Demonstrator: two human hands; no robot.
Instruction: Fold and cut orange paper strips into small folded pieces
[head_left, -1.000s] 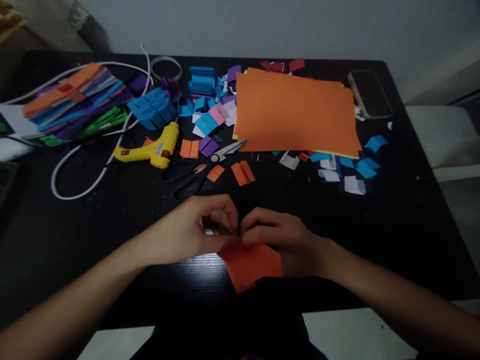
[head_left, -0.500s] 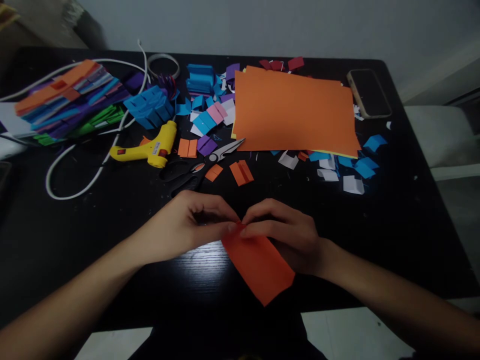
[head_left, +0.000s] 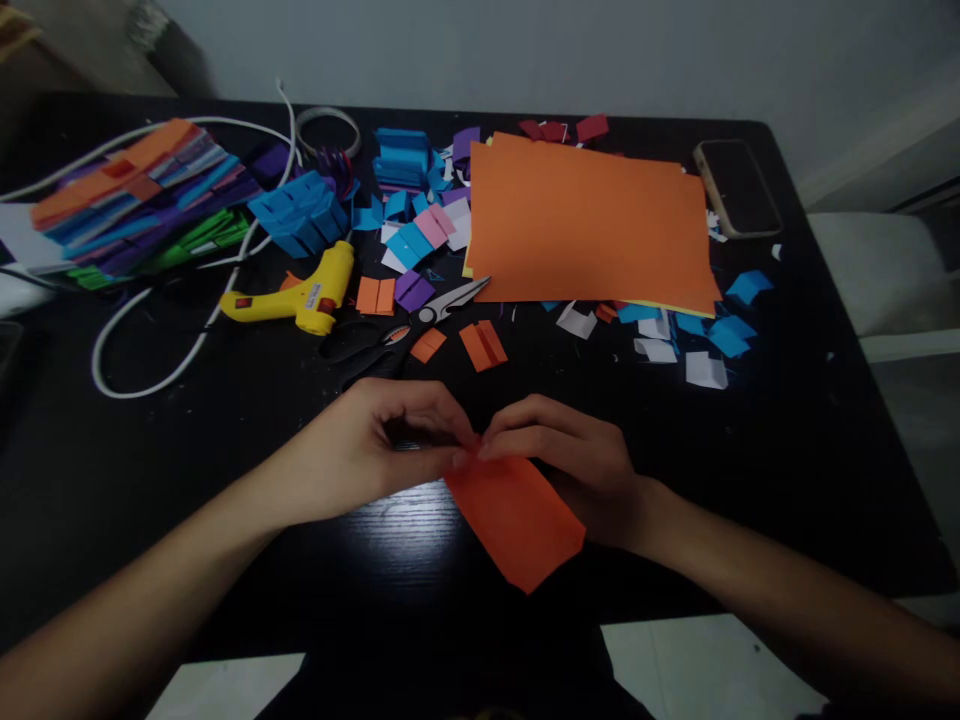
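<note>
Near the front of the black table, my left hand [head_left: 405, 440] and my right hand [head_left: 566, 450] meet at the upper end of an orange strip of paper [head_left: 517, 520]. Both hands are closed, with thumbs and fingertips pinching the paper's top edge close together. The strip's free end hangs down toward me and bends a little. My fingertips cover the pinched edge, so its exact fold is hidden. Black-handled scissors [head_left: 427, 315] lie beyond my left hand, and small folded orange pieces [head_left: 484, 346] rest beside them.
A stack of orange sheets [head_left: 592, 225] lies at the back, with a phone [head_left: 737, 187] to its right. On the left are a yellow glue gun [head_left: 322, 290], a white cable [head_left: 142, 393], blue folded paper [head_left: 300, 213] and bundled coloured strips [head_left: 142, 200]. Paper scraps [head_left: 706, 369] are scattered around.
The strip's lower end has risen slightly and the paper bows more. My fingertips have shifted a little at the top edge, still pinching. Everything else on the table stays put.
</note>
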